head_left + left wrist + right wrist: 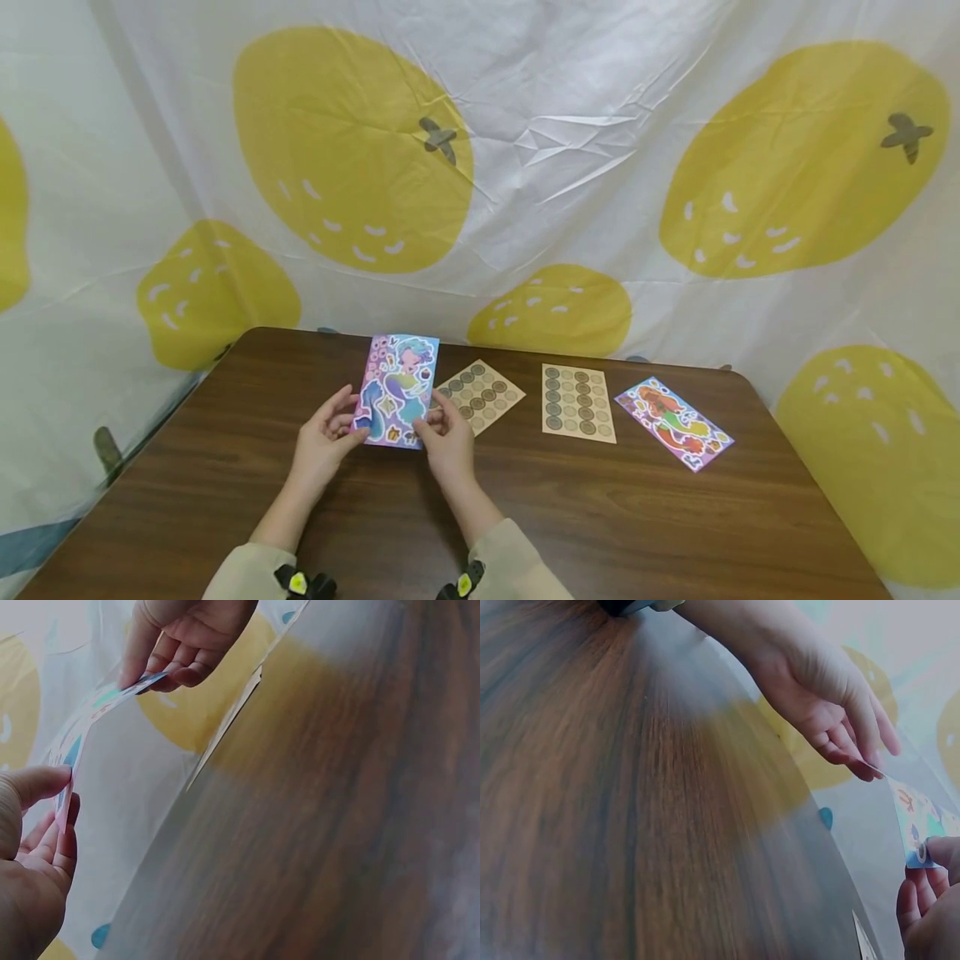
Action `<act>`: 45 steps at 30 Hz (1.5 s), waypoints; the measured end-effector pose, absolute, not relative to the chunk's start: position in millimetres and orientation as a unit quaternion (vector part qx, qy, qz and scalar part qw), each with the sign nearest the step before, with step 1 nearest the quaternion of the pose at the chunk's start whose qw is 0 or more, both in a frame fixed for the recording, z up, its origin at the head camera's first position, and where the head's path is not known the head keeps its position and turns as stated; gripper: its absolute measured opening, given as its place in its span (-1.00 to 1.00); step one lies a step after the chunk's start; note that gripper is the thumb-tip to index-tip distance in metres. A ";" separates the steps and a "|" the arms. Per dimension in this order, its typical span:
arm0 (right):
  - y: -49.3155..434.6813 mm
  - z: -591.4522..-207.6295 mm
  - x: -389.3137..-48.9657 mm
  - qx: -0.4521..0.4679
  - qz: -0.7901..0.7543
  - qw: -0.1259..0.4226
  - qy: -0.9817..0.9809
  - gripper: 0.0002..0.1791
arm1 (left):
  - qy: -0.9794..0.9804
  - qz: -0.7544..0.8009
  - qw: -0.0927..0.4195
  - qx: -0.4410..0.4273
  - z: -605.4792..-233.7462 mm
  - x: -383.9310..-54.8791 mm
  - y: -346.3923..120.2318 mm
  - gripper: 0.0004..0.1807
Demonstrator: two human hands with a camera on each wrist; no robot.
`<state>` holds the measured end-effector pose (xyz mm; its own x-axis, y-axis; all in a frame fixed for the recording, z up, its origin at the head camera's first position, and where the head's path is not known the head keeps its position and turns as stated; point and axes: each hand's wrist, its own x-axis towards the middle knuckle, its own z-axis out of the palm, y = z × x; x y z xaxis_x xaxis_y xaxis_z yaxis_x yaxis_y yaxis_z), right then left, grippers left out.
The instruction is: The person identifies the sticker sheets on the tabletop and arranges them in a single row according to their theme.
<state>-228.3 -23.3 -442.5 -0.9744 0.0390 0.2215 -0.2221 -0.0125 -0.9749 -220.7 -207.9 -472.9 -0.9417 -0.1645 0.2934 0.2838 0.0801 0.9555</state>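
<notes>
Head view, and here's the blue-haired mermaid sheet, up between my two hands and clear of the tabletop! My left grip has the lower left side, thumb on the printed face, fingers tucked behind: a neat pinch. Over on the lower right, my right grip pinches too, thumb in front, fingers at the back. Cut to the left wrist view, and the sheet bows between the two holds, a clear bend in it! Out to my right, what a line-up: first a tan sheet of circles, lying askew, its left part hidden behind what I'm holding and my right grip. Next along, a second tan sheet, its circles in rows, lying straighter. Farthest right, a red-haired mermaid sheet on the slant, flat on the wood. Behind it all, a white curtain with big yellow fruit, and down at my wrists, pale sleeves.
</notes>
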 end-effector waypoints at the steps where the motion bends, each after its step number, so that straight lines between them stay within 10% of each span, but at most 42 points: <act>1: -22.3 -438.2 -224.9 0.071 0.708 0.091 -0.697 -0.50 | -0.715 -0.678 0.165 -0.041 -472.8 -220.4 -208.0 -0.26; 45: 0.2 -448.2 -213.3 0.171 0.682 -0.031 -0.710 -0.02 | -0.732 -0.672 0.109 -0.031 -463.0 -203.0 -223.5 -0.36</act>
<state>-213.3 0.2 -448.2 -0.9395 -0.2859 0.1887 -0.1999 0.0103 -0.9798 -203.0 -223.5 -463.0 -0.9744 -0.1004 0.2013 0.1919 0.0955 0.9768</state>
